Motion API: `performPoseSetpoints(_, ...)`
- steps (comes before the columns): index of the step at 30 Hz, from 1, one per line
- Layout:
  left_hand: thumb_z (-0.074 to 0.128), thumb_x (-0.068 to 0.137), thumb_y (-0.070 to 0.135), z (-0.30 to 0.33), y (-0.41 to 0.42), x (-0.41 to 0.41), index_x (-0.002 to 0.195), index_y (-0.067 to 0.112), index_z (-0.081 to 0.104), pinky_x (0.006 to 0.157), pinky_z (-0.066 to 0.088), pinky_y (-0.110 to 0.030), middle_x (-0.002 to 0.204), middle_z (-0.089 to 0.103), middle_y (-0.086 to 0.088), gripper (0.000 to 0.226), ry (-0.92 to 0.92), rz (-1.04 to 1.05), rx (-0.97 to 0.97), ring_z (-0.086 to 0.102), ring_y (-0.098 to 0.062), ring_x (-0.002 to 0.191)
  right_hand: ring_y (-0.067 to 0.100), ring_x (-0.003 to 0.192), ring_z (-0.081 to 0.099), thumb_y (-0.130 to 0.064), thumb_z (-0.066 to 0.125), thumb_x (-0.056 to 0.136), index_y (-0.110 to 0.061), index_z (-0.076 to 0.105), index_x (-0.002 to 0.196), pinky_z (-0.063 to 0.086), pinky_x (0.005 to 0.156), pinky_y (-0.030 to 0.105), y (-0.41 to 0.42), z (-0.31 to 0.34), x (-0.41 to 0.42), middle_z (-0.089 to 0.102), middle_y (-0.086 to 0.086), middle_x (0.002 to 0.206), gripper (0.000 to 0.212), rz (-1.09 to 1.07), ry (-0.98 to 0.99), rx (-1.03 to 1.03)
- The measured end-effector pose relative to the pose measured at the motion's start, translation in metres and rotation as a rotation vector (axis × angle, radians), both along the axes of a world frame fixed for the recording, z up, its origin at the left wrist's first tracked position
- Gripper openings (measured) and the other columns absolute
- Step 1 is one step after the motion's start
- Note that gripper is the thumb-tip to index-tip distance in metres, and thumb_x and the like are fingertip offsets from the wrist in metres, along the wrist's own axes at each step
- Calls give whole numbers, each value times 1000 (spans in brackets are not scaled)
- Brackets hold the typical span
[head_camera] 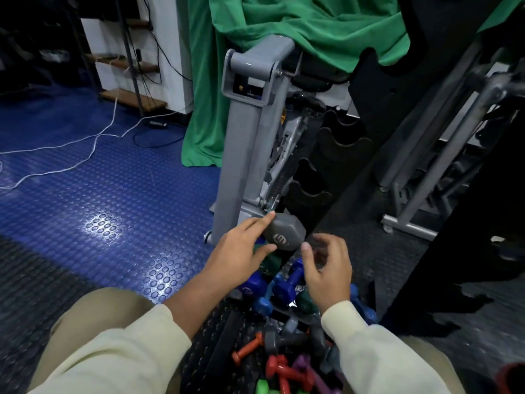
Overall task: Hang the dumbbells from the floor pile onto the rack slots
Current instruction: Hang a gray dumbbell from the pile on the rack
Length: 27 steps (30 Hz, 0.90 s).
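A grey dumbbell [285,234] with a round logo on its end sits low at the foot of the black rack [352,155]. My left hand [244,251] touches its left end with fingers stretched along the top and thumb under it. My right hand [326,268] hovers just right of it, fingers loosely curled, holding nothing. Below my hands lies the floor pile [287,331] of blue, green, grey, red, orange and purple dumbbells. The rack's curved slots [309,191] above the grey dumbbell stand bare.
A grey machine frame [244,143] stands left of the rack, with green cloth [298,21] draped behind. White cables [85,149] trail over the blue studded floor at left. More grey metal equipment [420,177] stands at right.
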<state>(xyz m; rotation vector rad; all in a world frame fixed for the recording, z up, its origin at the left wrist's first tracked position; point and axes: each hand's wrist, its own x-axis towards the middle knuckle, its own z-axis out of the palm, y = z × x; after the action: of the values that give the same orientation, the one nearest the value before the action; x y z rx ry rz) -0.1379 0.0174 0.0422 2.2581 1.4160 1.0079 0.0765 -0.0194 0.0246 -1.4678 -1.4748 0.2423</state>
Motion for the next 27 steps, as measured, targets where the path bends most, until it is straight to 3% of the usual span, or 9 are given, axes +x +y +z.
performPoseSetpoints(3, 65, 99, 43, -2, -3, 7, 160, 37, 33, 92, 58, -40, 140, 56, 11, 69, -5, 37, 19, 64, -14, 109, 12, 113, 64, -23, 66, 100, -26, 59, 144, 59, 93, 35, -3, 9, -12, 49, -9, 141, 44, 94, -193, 86)
performPoseSetpoints(6, 64, 101, 35, -2, -3, 14, 158, 45, 32, 96, 57, -37, 146, 52, 13, 67, -30, 5, 53, 63, -14, 115, 10, 114, 63, -31, 67, 100, -34, 50, 153, 58, 95, 30, -4, 14, -15, 45, -9, 152, 56, 145, -281, 69)
performPoseSetpoints(10, 67, 99, 30, -4, 1, 19, 154, 45, 42, 101, 55, -34, 146, 54, 13, 62, -48, 11, 90, 62, -11, 121, 6, 135, 54, -19, 68, 101, -36, 49, 155, 49, 112, 30, -1, 8, -10, 51, -8, 150, 60, 179, -217, 75)
performPoseSetpoints(18, 70, 98, 26, -2, -1, 21, 153, 40, 46, 108, 44, -17, 148, 55, 10, 62, -54, 28, 103, 58, -9, 127, 4, 139, 51, -7, 72, 97, -26, 59, 148, 51, 111, 34, 8, 2, -10, 59, -4, 138, 57, 184, -148, 136)
performPoseSetpoints(23, 66, 100, 23, 0, -6, 22, 155, 37, 44, 102, 48, -21, 148, 53, 12, 61, -25, 24, 118, 59, -9, 123, 2, 140, 50, -6, 72, 96, -28, 59, 148, 48, 113, 34, 6, 5, -12, 60, -5, 137, 59, 182, -97, 76)
performPoseSetpoints(27, 64, 100, 21, 2, -9, 24, 157, 37, 40, 96, 58, -33, 147, 49, 12, 63, 6, 26, 101, 61, -13, 117, 2, 141, 49, -11, 71, 98, -32, 55, 151, 48, 114, 34, 2, 8, -12, 57, -9, 141, 59, 184, -103, 47)
